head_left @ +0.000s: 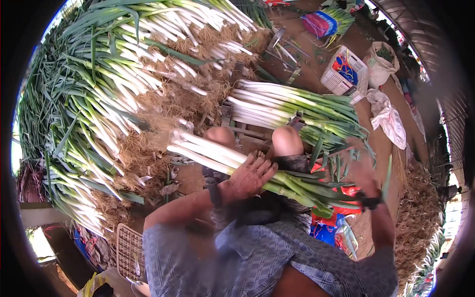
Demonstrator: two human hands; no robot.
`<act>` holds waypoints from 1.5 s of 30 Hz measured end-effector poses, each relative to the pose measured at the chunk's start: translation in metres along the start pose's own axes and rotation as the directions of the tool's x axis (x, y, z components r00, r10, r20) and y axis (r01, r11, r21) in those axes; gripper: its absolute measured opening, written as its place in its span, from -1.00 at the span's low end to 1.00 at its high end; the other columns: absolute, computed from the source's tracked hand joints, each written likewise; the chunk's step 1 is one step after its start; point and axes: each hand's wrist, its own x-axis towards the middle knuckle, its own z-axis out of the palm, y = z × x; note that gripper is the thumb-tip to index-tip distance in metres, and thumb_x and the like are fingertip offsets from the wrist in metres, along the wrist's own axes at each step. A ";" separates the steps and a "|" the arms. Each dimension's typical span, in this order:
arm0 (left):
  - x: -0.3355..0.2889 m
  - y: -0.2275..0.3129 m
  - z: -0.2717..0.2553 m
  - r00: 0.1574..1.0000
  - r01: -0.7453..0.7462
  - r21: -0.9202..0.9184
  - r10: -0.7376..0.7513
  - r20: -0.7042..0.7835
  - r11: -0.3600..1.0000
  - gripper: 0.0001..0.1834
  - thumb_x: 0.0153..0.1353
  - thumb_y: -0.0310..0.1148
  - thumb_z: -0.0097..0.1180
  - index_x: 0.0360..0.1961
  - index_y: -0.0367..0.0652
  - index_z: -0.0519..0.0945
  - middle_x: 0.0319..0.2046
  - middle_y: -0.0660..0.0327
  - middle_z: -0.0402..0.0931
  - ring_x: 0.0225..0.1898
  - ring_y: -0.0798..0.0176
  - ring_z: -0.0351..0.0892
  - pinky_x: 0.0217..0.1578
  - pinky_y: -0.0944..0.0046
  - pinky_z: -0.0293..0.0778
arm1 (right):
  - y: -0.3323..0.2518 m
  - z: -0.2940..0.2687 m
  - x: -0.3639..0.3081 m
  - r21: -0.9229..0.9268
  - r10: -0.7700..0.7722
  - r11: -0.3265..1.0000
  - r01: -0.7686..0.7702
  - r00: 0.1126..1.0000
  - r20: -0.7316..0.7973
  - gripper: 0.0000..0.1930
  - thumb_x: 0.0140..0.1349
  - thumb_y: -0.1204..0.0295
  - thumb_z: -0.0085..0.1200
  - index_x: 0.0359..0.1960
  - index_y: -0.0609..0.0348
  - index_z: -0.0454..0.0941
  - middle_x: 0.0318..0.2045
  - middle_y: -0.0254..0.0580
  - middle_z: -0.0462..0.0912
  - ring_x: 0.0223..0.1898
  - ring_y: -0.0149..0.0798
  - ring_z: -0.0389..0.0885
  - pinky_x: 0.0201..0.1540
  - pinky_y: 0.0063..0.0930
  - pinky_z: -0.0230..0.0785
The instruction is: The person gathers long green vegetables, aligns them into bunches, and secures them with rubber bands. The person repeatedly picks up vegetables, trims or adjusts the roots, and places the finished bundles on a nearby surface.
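A small bunch of long green onions (212,152) lies slantwise across my lap, white ends to the left and green leaves to the right. My left hand (253,173) is closed over the middle of the bunch, fingers wrapped on the stalks. To the right, above the leaf ends, my right hand (363,173) is smeared by motion, so its fingers cannot be made out. Beyond my knees, a larger bundle of green onions (297,106) rests on a metal frame (226,113), with its white ends to the left.
A big heap of rooted green onions (99,94) fills the left side, brown roots towards me. At the far right stand a white crate (345,72) with blue and red cords and a pale sack (381,64). Red and blue plastic (324,232) lies beside my right leg.
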 end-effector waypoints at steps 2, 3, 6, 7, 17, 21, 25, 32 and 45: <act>0.010 -0.002 -0.004 0.992 -0.063 -0.130 0.048 -0.121 0.990 -0.24 0.16 -0.05 0.26 0.31 -0.24 0.39 0.03 0.07 0.42 0.11 -0.02 0.42 0.27 -0.20 0.23 | -0.029 0.075 0.017 0.120 -0.225 0.973 0.196 0.915 0.334 -0.39 0.28 0.31 0.27 0.32 0.28 0.41 0.15 0.15 0.61 0.18 -0.08 0.61 0.27 -0.20 0.42; 0.010 -0.005 -0.007 0.983 -0.081 -0.185 0.048 -0.177 0.979 -0.31 0.18 -0.10 0.24 0.28 -0.23 0.43 -0.01 0.09 0.43 0.09 -0.02 0.42 0.25 -0.20 0.25 | -0.036 0.109 0.024 0.073 -0.357 0.932 0.355 0.864 0.354 -0.41 0.25 0.24 0.31 0.24 0.26 0.45 0.04 0.17 0.65 0.12 0.05 0.63 0.13 -0.13 0.46; -0.009 -0.039 -0.024 0.977 -0.030 -0.134 0.001 -0.212 0.991 -0.49 0.19 -0.15 0.25 0.13 -0.13 0.54 -0.05 0.10 0.40 0.07 -0.04 0.42 0.28 -0.24 0.21 | -0.041 0.151 0.032 0.113 -0.346 0.933 0.341 0.770 0.535 -0.46 0.25 0.18 0.33 0.13 0.25 0.48 -0.13 0.22 0.68 -0.04 0.25 0.66 -0.05 -0.02 0.51; -0.034 -0.067 -0.021 0.966 0.092 -0.061 -0.104 -0.238 0.994 -0.62 0.19 -0.18 0.26 0.00 -0.08 0.59 -0.13 0.08 0.39 0.06 -0.03 0.41 0.28 -0.25 0.21 | -0.043 0.163 0.036 0.156 -0.300 0.953 0.261 0.722 0.623 -0.48 0.27 0.18 0.32 0.12 0.26 0.48 -0.16 0.24 0.68 -0.08 0.29 0.67 -0.07 0.00 0.51; -0.141 -0.136 -0.105 0.513 0.803 -0.041 -0.725 -0.459 0.594 -0.66 0.32 -0.13 0.28 -0.15 -0.20 0.58 -0.33 0.12 0.55 -0.07 0.01 0.54 0.11 -0.20 0.30 | -0.041 0.171 0.059 0.260 -0.528 0.849 0.460 0.710 0.467 -0.48 0.41 0.18 0.23 0.11 0.49 0.50 -0.12 0.20 0.64 -0.03 0.04 0.63 0.09 -0.17 0.44; -0.127 -0.148 -0.097 0.490 0.660 -0.279 -0.681 -0.545 0.698 -0.80 0.43 -0.40 0.10 -0.36 -0.25 0.60 -0.45 0.05 0.59 -0.41 0.05 0.60 -0.22 -0.11 0.47 | -0.041 0.165 0.057 0.395 -0.555 0.828 0.399 0.688 0.468 -0.51 0.41 0.12 0.21 0.06 0.38 0.58 -0.27 0.14 0.67 -0.24 -0.07 0.67 -0.12 -0.24 0.49; -0.151 -0.208 -0.087 -0.269 0.488 -0.824 -0.849 -0.454 0.286 -0.78 0.43 -0.45 0.05 -0.41 -0.21 0.61 -0.47 0.13 0.61 -0.42 0.25 0.61 -0.49 0.19 0.47 | -0.037 0.138 0.042 0.443 -0.454 0.877 0.187 0.627 0.633 -0.53 0.40 0.15 0.24 0.08 0.35 0.56 -0.26 0.08 0.66 -0.24 -0.22 0.62 -0.12 -0.29 0.48; -0.314 -0.266 -0.118 -0.084 0.945 -0.295 -0.769 -0.633 0.140 -0.70 0.37 -0.16 0.12 -0.16 -0.20 0.66 -0.29 -0.14 0.69 -0.24 -0.15 0.69 -0.22 -0.08 0.51 | -0.010 0.073 0.048 0.325 -0.292 0.939 0.117 0.772 0.565 -0.57 0.42 0.22 0.22 0.16 0.28 0.53 -0.31 -0.18 0.64 -0.36 -0.40 0.60 -0.29 -0.41 0.50; -0.069 -0.078 -0.067 0.832 0.537 -0.184 -0.553 -0.040 0.823 -0.26 0.22 -0.20 0.28 0.38 -0.25 0.38 0.36 -0.16 0.33 0.36 -0.31 0.30 0.35 -0.29 0.22 | 0.093 -0.072 0.229 -0.496 -0.480 0.711 0.498 0.860 0.176 -0.56 0.30 0.36 0.24 0.18 0.26 0.53 0.01 0.10 0.66 0.08 0.15 0.59 0.18 0.00 0.41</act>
